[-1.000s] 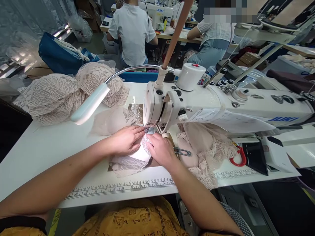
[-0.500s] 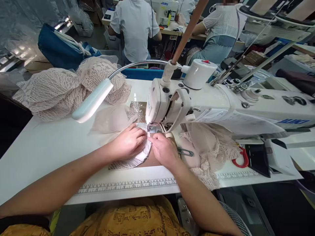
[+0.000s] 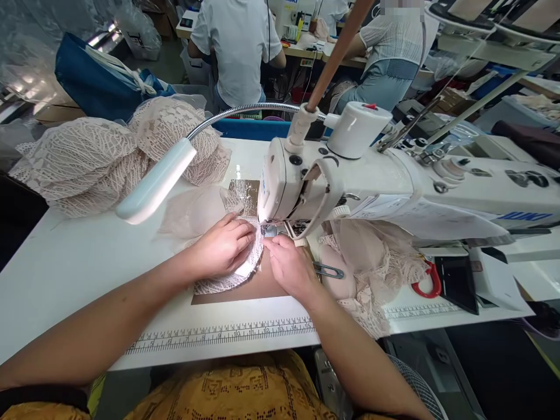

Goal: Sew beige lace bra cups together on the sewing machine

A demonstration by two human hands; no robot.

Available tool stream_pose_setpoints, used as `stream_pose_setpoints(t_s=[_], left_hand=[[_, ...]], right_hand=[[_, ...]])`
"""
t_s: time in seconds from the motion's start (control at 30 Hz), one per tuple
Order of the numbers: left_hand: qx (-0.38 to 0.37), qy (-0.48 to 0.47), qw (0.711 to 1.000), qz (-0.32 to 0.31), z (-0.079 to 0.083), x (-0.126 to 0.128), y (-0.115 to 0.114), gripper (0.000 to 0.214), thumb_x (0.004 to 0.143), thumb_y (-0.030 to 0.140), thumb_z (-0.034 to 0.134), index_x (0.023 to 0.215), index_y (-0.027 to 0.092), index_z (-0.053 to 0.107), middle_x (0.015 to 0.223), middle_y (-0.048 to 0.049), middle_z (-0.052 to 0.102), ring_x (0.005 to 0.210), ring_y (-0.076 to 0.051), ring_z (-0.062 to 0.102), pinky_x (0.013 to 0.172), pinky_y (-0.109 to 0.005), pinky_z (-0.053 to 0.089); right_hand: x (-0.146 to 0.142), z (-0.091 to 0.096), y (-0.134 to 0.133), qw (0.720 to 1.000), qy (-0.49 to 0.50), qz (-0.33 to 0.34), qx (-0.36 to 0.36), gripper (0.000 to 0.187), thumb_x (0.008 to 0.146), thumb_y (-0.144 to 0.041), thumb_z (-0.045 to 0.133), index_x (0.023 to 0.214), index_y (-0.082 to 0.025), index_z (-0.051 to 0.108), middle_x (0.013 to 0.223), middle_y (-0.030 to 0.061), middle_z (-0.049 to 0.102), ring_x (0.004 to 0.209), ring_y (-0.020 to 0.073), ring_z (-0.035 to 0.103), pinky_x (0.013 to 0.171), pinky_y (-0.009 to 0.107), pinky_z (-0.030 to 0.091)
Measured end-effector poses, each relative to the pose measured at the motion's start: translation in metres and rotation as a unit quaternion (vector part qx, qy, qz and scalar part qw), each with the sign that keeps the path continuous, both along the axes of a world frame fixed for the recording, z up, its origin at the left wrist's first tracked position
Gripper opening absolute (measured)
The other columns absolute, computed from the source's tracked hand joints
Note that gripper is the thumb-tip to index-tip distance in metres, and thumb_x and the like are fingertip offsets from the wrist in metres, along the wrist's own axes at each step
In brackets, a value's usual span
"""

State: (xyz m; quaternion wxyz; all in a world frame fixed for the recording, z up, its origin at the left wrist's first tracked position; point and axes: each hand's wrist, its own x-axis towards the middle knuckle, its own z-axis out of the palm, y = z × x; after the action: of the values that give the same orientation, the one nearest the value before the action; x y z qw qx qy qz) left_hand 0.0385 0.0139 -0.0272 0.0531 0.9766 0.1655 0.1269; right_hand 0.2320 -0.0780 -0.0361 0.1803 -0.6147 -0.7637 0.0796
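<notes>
A white-lined lace bra cup [image 3: 227, 283] lies under the needle end of a white sewing machine [image 3: 301, 181]. On top of it rests my left hand [image 3: 227, 245], fingers bent and close together, holding the lace down just left of the needle. My right hand [image 3: 289, 263] is closed at the cup's right edge, its index fingertip touching the lace near the presser foot. The thumb and the other fingers are partly hidden. Beneath the work is a brown plate [image 3: 245, 293] set on the white table.
Behind my left hand lies a sheer beige cup [image 3: 196, 207]; stacked lace cups [image 3: 83, 154] sit farther left. A lamp [image 3: 157, 181] arches over the table. Right of my hand are thread snips [image 3: 328, 270], more lace pieces [image 3: 365, 256] and red-handled scissors [image 3: 433, 281]. Two people sit beyond.
The lace cup has turned and shifted slightly up and left under the needle, my left hand moving with it. More of the brown plate shows. The view has shifted a little.
</notes>
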Motion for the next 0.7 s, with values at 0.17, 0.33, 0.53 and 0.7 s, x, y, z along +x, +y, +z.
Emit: stream_pose_setpoints(t_s=[0.17,0.33,0.53,0.7], left_hand=[[-0.009,-0.008,0.999,-0.033,0.001,0.004,-0.007,0.031,0.094,0.023,0.048,0.119,0.012,0.062,0.114,-0.0168,0.064,0.110,-0.029,0.057,0.103,-0.052,0.036],[-0.009,0.009,0.999,-0.044,0.002,0.005,-0.010,0.035,0.096,0.026,0.044,0.124,0.012,0.061,0.116,-0.0190,0.062,0.109,-0.030,0.056,0.099,-0.053,0.037],[-0.022,-0.008,0.999,-0.046,-0.002,0.003,-0.010,0.035,0.096,0.029,0.045,0.122,0.012,0.061,0.119,-0.0169,0.063,0.110,-0.030,0.055,0.101,-0.052,0.038],[-0.042,-0.022,0.998,-0.044,-0.008,0.000,-0.008,0.040,0.095,0.030,0.049,0.128,0.010,0.058,0.128,-0.0163,0.061,0.116,-0.031,0.053,0.102,-0.049,0.041]], right_hand=[[0.001,-0.003,0.001,1.000,-0.008,-0.017,0.008,0.039,0.089,-0.009,0.041,0.117,-0.015,0.067,0.105,0.0113,0.069,0.089,0.0239,0.064,0.077,0.034,0.049],[0.001,-0.002,0.002,0.999,-0.012,-0.034,0.007,0.036,0.091,-0.011,0.038,0.113,-0.013,0.067,0.102,0.0127,0.070,0.090,0.0245,0.065,0.077,0.035,0.050],[-0.001,0.001,0.000,0.999,-0.015,-0.018,-0.023,0.038,0.089,-0.012,0.045,0.119,-0.020,0.067,0.107,0.0084,0.069,0.091,0.0226,0.064,0.075,0.031,0.047],[-0.003,0.005,0.001,0.998,-0.043,-0.020,-0.052,0.038,0.091,-0.013,0.043,0.120,-0.021,0.066,0.107,0.0080,0.067,0.091,0.0219,0.062,0.073,0.031,0.044]])
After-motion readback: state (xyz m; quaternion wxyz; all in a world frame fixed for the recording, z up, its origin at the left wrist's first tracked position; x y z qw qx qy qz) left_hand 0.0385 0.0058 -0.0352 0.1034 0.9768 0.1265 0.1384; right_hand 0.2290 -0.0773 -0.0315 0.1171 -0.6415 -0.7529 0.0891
